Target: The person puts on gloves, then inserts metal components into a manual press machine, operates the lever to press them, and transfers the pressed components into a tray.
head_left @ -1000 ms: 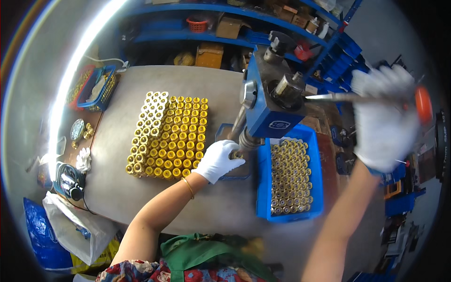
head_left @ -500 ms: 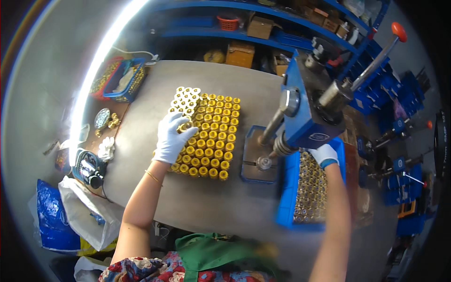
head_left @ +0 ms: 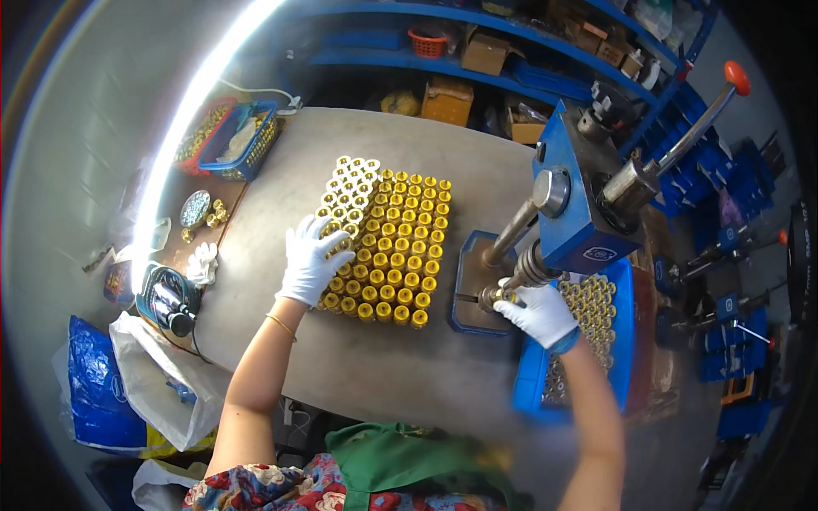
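From where I stand, at far left a white plastic bag point(head_left: 158, 375) slumps beside the bench, and above it 2 baskets, a red basket point(head_left: 194, 157) and a blue basket point(head_left: 255, 155), sit near the bench's edge. A crumpled spare glove point(head_left: 203, 265) lies just below them. Next comes the left hand point(head_left: 308, 262), in a white glove, at the left edge of a block of upright brass pieces point(head_left: 400, 247) in close rows. Its thumb and fingers stand parted, with edge pieces in the gap between them; whether it has hold of any, I cannot tell. To the right, on the base plate point(head_left: 470, 281) of a blue hand press point(head_left: 588, 200), the gloved right hand point(head_left: 540, 315) has its thumb and forefinger drawn close about 1 small brass piece point(head_left: 509, 296). That piece sits at the fingertips, beside the round fixture point(head_left: 490, 298) and beneath the ram. Beyond the wrist, a blue tray point(head_left: 530, 379) holds more metal pieces, and the lever point(head_left: 694, 132) slants up rightward to 1 orange-red knob point(head_left: 737, 78).
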`<move>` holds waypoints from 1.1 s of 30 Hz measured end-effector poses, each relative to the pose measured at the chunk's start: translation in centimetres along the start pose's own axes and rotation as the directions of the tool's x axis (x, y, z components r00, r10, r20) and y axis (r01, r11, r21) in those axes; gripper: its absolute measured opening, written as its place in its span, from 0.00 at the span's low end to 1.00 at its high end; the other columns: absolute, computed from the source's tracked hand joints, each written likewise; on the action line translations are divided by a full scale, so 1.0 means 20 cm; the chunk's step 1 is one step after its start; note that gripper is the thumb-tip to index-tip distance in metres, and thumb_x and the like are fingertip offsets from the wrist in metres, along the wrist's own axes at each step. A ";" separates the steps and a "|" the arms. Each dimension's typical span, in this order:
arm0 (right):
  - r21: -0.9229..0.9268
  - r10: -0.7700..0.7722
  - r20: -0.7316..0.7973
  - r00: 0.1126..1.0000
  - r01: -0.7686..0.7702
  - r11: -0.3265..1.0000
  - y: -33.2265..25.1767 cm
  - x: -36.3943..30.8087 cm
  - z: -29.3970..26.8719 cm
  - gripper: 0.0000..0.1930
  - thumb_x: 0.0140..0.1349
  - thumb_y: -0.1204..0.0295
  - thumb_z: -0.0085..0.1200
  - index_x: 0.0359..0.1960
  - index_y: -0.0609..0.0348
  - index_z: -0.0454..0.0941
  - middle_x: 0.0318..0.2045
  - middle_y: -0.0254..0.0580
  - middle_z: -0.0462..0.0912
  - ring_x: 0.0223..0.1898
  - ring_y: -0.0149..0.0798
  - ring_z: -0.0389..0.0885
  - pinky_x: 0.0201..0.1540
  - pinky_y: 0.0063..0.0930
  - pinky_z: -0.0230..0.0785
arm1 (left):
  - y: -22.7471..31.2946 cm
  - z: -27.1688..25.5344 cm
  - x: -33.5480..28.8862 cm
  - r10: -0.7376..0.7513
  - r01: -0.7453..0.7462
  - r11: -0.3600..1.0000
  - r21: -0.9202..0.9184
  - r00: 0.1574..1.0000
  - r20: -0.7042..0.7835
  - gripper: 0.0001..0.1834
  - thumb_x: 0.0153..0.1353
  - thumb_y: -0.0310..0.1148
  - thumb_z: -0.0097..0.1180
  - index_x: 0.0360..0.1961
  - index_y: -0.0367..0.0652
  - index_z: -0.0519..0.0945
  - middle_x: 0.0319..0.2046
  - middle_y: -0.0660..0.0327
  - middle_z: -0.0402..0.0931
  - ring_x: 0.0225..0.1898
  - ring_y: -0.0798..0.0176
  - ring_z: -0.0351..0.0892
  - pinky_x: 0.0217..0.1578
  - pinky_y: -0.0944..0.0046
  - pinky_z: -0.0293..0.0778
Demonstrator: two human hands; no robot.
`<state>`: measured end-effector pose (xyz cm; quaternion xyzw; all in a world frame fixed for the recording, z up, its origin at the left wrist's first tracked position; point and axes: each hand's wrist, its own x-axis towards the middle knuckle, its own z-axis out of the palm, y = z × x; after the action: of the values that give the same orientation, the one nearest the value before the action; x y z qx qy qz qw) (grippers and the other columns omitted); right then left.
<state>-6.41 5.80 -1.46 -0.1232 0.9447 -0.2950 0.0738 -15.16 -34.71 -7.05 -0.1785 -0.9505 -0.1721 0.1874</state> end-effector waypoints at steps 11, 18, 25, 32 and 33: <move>0.796 0.299 -0.575 0.762 0.435 0.421 -0.30 0.20 -0.83 0.31 0.75 0.50 0.31 0.62 0.68 0.64 0.58 0.53 0.72 0.60 0.47 0.71 0.66 0.42 0.62 | 0.57 -0.11 0.16 0.266 -0.288 0.880 -0.376 0.957 -0.111 0.31 0.48 0.40 0.72 0.50 0.35 0.76 0.44 0.49 0.76 0.48 0.44 0.75 0.50 0.52 0.71; 0.792 -0.874 -0.176 0.453 0.592 0.147 -0.30 -0.70 -1.14 0.17 0.72 0.62 0.35 0.24 0.50 0.66 0.13 0.39 0.74 0.06 0.46 0.69 0.07 0.36 0.59 | 1.09 0.31 0.16 0.364 -0.279 0.783 -0.556 0.930 0.045 0.26 0.49 0.46 0.69 0.43 0.39 0.80 0.41 0.52 0.79 0.49 0.48 0.76 0.53 0.54 0.70; 0.229 0.297 -0.440 0.847 -0.214 0.950 -0.38 -0.67 -0.26 0.40 0.58 0.71 0.55 0.70 0.74 0.50 0.67 0.61 0.63 0.69 0.53 0.60 0.72 0.39 0.48 | 1.04 0.36 0.14 0.320 -0.239 0.794 -0.559 0.946 0.049 0.21 0.48 0.46 0.69 0.38 0.41 0.83 0.38 0.57 0.81 0.48 0.53 0.77 0.52 0.56 0.69; 0.116 0.283 -0.381 0.880 -0.259 0.959 -0.46 -0.67 -0.42 0.40 0.60 0.70 0.55 0.70 0.74 0.50 0.70 0.59 0.57 0.71 0.50 0.55 0.73 0.37 0.45 | 1.00 0.30 0.14 0.275 -0.210 0.816 -0.538 0.961 0.042 0.22 0.48 0.46 0.70 0.39 0.42 0.83 0.39 0.58 0.81 0.48 0.51 0.77 0.53 0.53 0.69; 0.548 0.014 -0.371 0.928 0.207 0.810 -0.50 -0.72 -0.60 0.39 0.62 0.60 0.51 0.69 0.72 0.54 0.69 0.56 0.58 0.71 0.52 0.55 0.74 0.46 0.39 | 1.01 0.31 0.14 0.249 -0.182 0.809 -0.560 0.968 0.045 0.20 0.48 0.45 0.70 0.37 0.43 0.83 0.38 0.58 0.81 0.47 0.50 0.78 0.51 0.52 0.70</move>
<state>6.78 8.27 14.99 -0.0878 0.7997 -0.5884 -0.0810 -11.30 -13.74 -5.98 -0.3411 -0.8433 -0.4054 0.0906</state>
